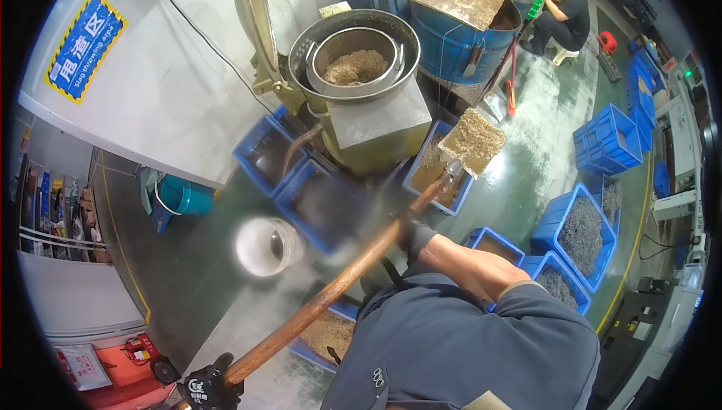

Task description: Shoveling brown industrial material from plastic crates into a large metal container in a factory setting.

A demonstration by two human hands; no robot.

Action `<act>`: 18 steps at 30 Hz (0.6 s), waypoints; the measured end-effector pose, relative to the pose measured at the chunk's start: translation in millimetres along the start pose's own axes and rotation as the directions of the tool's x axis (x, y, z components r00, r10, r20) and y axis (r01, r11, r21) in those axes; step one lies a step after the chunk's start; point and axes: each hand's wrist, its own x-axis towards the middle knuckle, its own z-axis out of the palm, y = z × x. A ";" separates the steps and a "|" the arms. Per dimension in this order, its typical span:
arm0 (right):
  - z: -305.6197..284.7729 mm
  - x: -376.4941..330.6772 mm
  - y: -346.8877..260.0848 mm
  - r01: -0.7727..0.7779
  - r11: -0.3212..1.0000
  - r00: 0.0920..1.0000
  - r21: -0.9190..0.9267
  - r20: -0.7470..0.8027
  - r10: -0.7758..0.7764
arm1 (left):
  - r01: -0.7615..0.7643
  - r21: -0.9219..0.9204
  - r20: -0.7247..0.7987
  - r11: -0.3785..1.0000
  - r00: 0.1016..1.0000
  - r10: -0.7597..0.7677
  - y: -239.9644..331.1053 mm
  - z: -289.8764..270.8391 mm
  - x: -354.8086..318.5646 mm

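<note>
A long wooden-handled shovel slants from the lower left up to the right. My left hand, in a black glove, grips the handle near its rear end. Further up, my dark-gloved right hand is closed round the handle. The shovel's blade carries a layer of damp brown shavings. It hangs over part of a blue bin with brown residue inside. Left of the blade stands a round spinning machine, its lid raised; the inner metal drum holds more brown shavings.
Blue bins and a white bucket stand left of the handle. A large blue drum with a board on top is behind. Bins of grey shavings line the right. Far right, a person sits on a stool.
</note>
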 end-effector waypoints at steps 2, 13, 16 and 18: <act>6.9 -10.6 -11.1 0.005 0.998 1.000 -0.063 -0.004 -0.006 | -0.043 0.018 -0.027 0.999 0.999 0.044 -11.9 -0.2 -0.4; 63.1 -35.0 -62.6 0.033 0.995 0.990 -0.098 0.138 -0.020 | 0.102 -0.309 -0.042 0.946 0.992 -0.121 -10.8 -40.6 7.2; 92.3 -47.4 -68.3 0.054 0.986 0.992 -0.158 0.121 -0.036 | 0.118 -0.292 -0.046 0.949 0.990 -0.137 -17.0 -38.9 -4.7; 109.8 -50.7 -70.2 0.002 0.988 0.986 -0.156 0.163 0.024 | 0.139 -0.323 -0.065 0.936 0.984 -0.169 -16.9 -34.1 -14.1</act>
